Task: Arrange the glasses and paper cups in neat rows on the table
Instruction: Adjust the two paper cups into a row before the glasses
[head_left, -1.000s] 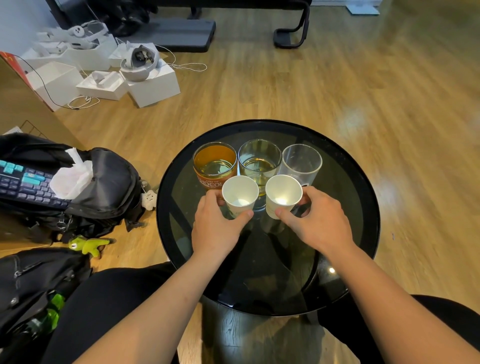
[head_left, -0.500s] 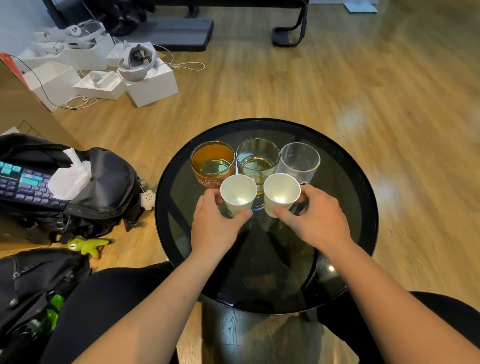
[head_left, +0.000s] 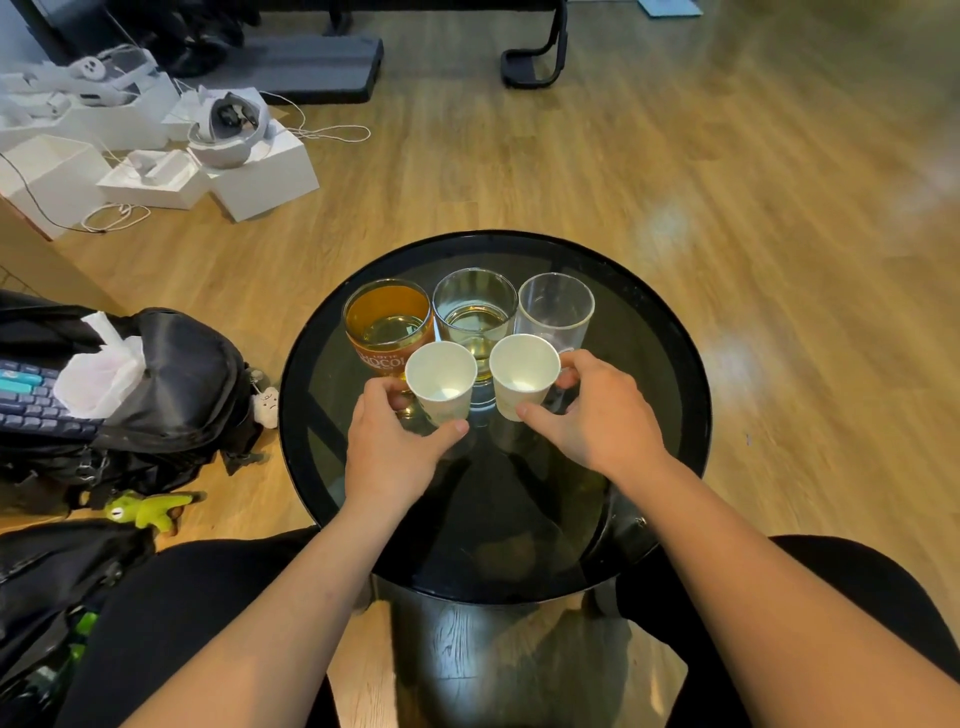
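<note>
Floor (head_left: 675, 156) of pale wood fills most of the view. A round black glass tabletop (head_left: 675, 415) stands at the centre, close before the person's knees. A black backpack (head_left: 182, 384) lies on the floor to its left, with a keyboard (head_left: 26, 400) sticking out of it; white boxes (head_left: 260, 182) sit farther back on the left.

Both hands reach over the tabletop. The left hand (head_left: 387, 447) is closed around the left paper cup (head_left: 441, 382), thumb on its near side. The right hand (head_left: 597, 415) is closed around the right paper cup (head_left: 522, 371) in the same way. The two cups stand upright, side by side with a small gap between them.

Just behind them three glasses stand in a row, close together: an amber glass (head_left: 387, 319) on the left, a clear glass (head_left: 475, 306) in the middle, and a taller empty glass (head_left: 556, 306) on the right.
</note>
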